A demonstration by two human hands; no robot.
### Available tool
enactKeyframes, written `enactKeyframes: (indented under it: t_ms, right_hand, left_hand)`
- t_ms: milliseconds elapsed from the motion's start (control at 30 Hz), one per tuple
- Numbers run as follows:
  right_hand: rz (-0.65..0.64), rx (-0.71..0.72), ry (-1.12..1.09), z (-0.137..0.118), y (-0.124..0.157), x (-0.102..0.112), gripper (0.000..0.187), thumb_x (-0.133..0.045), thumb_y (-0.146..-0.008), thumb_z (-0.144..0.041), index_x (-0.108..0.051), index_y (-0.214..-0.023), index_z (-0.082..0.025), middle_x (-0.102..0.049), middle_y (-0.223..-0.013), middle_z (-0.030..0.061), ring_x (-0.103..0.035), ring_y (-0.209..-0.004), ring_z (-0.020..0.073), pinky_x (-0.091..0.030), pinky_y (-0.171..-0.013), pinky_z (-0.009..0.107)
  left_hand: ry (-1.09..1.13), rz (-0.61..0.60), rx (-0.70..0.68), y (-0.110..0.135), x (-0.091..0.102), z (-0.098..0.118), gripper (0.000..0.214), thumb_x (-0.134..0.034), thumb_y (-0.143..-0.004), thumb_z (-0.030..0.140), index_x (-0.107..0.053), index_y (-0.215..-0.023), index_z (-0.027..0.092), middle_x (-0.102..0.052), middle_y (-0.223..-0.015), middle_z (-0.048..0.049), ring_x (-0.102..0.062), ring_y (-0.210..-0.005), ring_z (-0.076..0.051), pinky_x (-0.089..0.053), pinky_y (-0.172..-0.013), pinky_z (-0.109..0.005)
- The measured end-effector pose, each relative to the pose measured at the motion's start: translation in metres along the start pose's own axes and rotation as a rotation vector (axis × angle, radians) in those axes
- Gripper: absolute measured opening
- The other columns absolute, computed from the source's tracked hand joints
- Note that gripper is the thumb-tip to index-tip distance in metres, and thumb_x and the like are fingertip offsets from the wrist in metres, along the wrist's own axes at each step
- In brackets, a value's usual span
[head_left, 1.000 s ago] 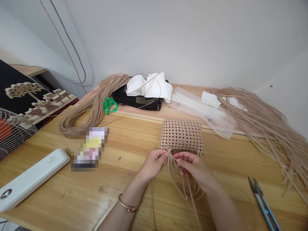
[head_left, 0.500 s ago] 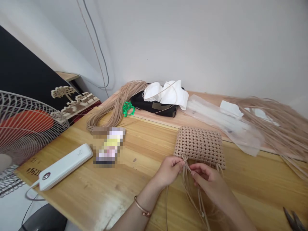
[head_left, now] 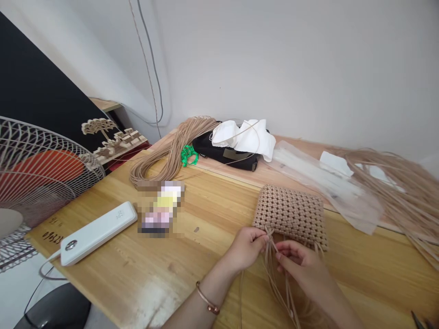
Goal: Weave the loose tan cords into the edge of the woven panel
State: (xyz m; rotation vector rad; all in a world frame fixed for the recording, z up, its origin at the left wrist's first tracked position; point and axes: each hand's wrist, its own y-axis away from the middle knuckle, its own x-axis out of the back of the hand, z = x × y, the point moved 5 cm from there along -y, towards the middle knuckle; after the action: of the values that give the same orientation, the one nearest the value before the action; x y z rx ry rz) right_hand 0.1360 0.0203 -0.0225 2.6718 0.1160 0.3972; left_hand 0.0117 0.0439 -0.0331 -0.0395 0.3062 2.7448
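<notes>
A woven tan cord piece [head_left: 291, 214], with a knotted open-grid pattern, lies on the wooden table [head_left: 206, 265]. Loose cords [head_left: 270, 274] hang from its near edge toward me. At its near left corner my left hand [head_left: 248, 249] pinches the cords between thumb and forefinger, beside a small crossing of strands. Just to the right, my right hand [head_left: 298, 260] grips a cord strand between thumb and forefinger, its other fingers curled. A bracelet [head_left: 207, 299] circles my left wrist.
Left are a white power bank [head_left: 99, 233], a pixelated phone [head_left: 163, 208] and a fan [head_left: 44, 183]. Behind lie a cord bundle [head_left: 164, 155], green ring [head_left: 190, 156], black pouch [head_left: 224, 155], white tissue [head_left: 248, 137], plastic bag [head_left: 329, 183] and more cords [head_left: 401, 192]. Scissors [head_left: 420, 320] show at lower right.
The view has shifted slightly, so the table's things sit a little farther right. Both hands keep their pinch on the cords, with little visible change at the crossing.
</notes>
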Motion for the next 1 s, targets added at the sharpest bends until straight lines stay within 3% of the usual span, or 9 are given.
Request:
enactKeyframes:
  t_ms: [333,700,1000]
  right_hand:
    - [0.010,-0.039,-0.014,0.0058,0.0014,0.0026,0.017,-0.061,-0.060,-0.033,-0.056,-0.070,-0.019,-0.059,-0.058,-0.0002,-0.060,-0.056,0.0162,-0.043,-0.047,0.023]
    - [-0.005,0.026,-0.058,0.0027,0.0076,0.0041,0.019,-0.061,-0.064,-0.032,-0.059,-0.077,-0.019,-0.063,-0.073,0.0047,-0.062,-0.068,0.0184,-0.050,-0.066,0.029]
    - [0.004,0.029,-0.019,0.0026,0.0087,0.0045,0.020,-0.060,-0.063,-0.033,-0.059,-0.077,-0.019,-0.064,-0.074,0.0044,-0.061,-0.068,0.0183,-0.049,-0.065,0.028]
  left_hand:
    - [-0.016,-0.023,0.003,-0.0013,-0.0003,-0.0037,0.034,-0.043,-0.076,0.037,-0.039,-0.050,0.016,-0.034,-0.046,0.0052,-0.028,-0.045,-0.006,-0.021,-0.046,-0.021]
    - [0.036,0.006,0.025,-0.0008,0.0005,-0.0019,0.034,-0.046,-0.074,0.038,-0.043,-0.049,0.015,-0.038,-0.046,0.0041,-0.030,-0.045,-0.007,-0.022,-0.046,-0.022]
    - [0.046,0.012,-0.003,-0.0004,0.0006,0.0001,0.032,-0.045,-0.074,0.032,-0.045,-0.048,0.015,-0.042,-0.047,0.0030,-0.033,-0.047,-0.008,-0.025,-0.050,-0.022]
